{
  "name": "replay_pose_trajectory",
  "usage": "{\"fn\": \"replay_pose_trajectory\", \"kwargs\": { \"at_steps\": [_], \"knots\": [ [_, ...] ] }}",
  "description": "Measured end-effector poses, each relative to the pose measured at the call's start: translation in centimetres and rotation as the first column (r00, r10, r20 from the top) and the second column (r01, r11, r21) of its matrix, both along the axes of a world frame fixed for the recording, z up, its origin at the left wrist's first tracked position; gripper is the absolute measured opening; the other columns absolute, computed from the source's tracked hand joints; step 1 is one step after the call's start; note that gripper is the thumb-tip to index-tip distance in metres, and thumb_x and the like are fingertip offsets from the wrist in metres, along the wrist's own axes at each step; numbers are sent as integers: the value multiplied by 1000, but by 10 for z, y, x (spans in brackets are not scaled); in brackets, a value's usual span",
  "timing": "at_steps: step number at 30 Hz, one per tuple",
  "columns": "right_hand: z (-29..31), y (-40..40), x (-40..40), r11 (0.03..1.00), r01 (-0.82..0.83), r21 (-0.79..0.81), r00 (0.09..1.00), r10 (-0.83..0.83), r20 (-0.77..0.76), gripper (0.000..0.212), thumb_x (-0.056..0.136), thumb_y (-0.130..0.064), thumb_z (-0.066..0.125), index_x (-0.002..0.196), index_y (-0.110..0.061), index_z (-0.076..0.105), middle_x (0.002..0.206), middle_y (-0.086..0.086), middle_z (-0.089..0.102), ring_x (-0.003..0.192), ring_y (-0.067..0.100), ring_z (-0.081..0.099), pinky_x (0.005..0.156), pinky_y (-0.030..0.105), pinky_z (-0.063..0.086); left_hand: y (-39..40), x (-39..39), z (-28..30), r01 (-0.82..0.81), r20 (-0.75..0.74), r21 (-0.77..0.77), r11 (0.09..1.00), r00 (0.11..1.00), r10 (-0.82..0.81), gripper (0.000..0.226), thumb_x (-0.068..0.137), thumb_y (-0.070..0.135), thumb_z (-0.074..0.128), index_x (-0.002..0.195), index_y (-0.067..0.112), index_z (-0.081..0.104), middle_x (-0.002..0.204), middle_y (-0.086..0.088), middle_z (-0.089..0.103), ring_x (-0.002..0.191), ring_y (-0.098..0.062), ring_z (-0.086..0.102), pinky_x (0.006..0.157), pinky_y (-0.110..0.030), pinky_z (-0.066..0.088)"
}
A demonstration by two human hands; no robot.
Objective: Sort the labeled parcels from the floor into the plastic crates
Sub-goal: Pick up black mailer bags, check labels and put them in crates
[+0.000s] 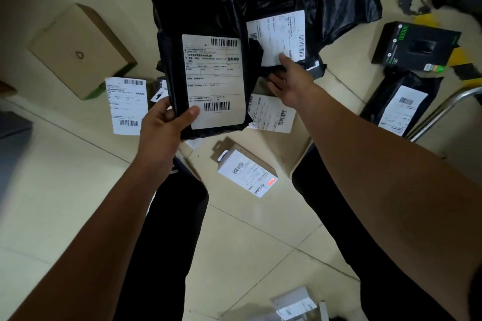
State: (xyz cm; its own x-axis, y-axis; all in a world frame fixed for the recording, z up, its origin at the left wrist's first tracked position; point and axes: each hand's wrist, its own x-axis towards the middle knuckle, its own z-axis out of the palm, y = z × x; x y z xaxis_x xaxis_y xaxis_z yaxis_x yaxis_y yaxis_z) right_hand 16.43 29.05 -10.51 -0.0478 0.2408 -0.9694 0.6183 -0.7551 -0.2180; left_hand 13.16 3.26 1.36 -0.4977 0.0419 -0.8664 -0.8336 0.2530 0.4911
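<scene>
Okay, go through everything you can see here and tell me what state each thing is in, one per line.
Left hand: grips the held black parcel.
Held black parcel: lifted, label facing up.
Right hand: fingers straight, touching a label on the pile.
Pile parcel: lying on the heap, label up.
Cardboard box: closed, on the floor.
Small white box: flat on the floor, label up.
Black retail box: closed, on the floor.

Glossy black plastic mailer, matt white paper label, brown cardboard box, smooth floor tiles

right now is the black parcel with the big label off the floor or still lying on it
Off the floor: the left hand grips the black parcel by its lower corner, label up.
</scene>
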Motion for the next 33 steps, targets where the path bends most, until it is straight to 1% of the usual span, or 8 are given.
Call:
{"fn": "replay_pose_trajectory", "kwargs": {
  "at_steps": [8, 10, 14, 17, 20, 25, 29, 33],
  "knots": [
    [-5, 12, -20, 993, 40, 109, 992, -52, 112, 29, 89, -19, 77, 116, -16, 67, 98, 1, 75, 83, 14, 74, 54, 34, 53, 0, -10, 2, 1, 22, 9, 1000, 1000, -1, 36, 95, 5, 68, 130, 9, 64, 111, -4, 78, 104, -23, 75, 83, -34, 62],
    [0, 15, -21, 990, 31, 141, 995, -44, 88, 31, 90, -18, 75, 119, -16, 66, 100, 1, 72, 87, 16, 71, 64, 39, 57, -2, -11, 5, 8, 24, 16, 1000, 1000, -9, 37, 95, 5, 68, 131, 9, 63, 112, -4, 78, 105, -24, 75, 86, -36, 62],
    [24, 18, -22, 962, 51, 268, 998, -60, 24, 12, 86, -16, 74, 97, -17, 70, 102, 7, 76, 95, 27, 73, 87, 51, 61, -4, -13, 21, -19, 24, 24, 1000, 1000, 19, 37, 95, 4, 67, 132, 8, 63, 114, -4, 77, 105, -24, 75, 81, -32, 61],
    [58, 22, -17, 948, 127, 290, 990, -104, -93, 14, 89, -7, 69, 103, -11, 71, 99, 11, 76, 86, 27, 74, 74, 42, 64, -3, -13, 41, -41, 22, 25, 999, 999, 41, 36, 96, 5, 67, 131, 10, 65, 116, -3, 77, 106, -22, 74, 80, -31, 62],
    [96, 29, -6, 957, 174, 232, 982, -150, -116, 9, 95, -10, 63, 100, -17, 66, 88, -2, 71, 74, 11, 67, 58, 29, 52, -1, -13, 67, -59, 18, 27, 998, 998, 59, 34, 96, 6, 67, 129, 11, 66, 116, -2, 77, 107, -22, 74, 85, -33, 62],
    [169, 40, 6, 953, 195, 232, 973, -159, -165, 18, 98, -24, 59, 114, -22, 67, 106, -1, 73, 97, 21, 65, 99, 53, 49, 0, -14, 127, -71, 5, 45, 996, 997, 71, 33, 96, 7, 67, 128, 14, 67, 117, 0, 77, 107, -20, 74, 84, -33, 62],
    [232, 45, 6, 959, 185, 215, 955, -124, -268, 30, 103, -29, 53, 129, -17, 61, 128, 9, 67, 112, 29, 64, 94, 57, 55, -5, -19, 182, -48, -41, 39, 998, 998, 50, 33, 95, 9, 68, 128, 16, 67, 116, 1, 77, 105, -20, 74, 79, -31, 62],
    [290, 50, -6, 975, 116, 188, 933, -42, -358, 27, 105, -25, 53, 130, -17, 59, 111, 1, 69, 96, 22, 64, 84, 48, 60, -8, -33, 246, -56, -116, 24, 998, 992, 59, 32, 96, 9, 67, 128, 15, 66, 117, 3, 76, 104, -16, 74, 76, -29, 59]
  ]
}}
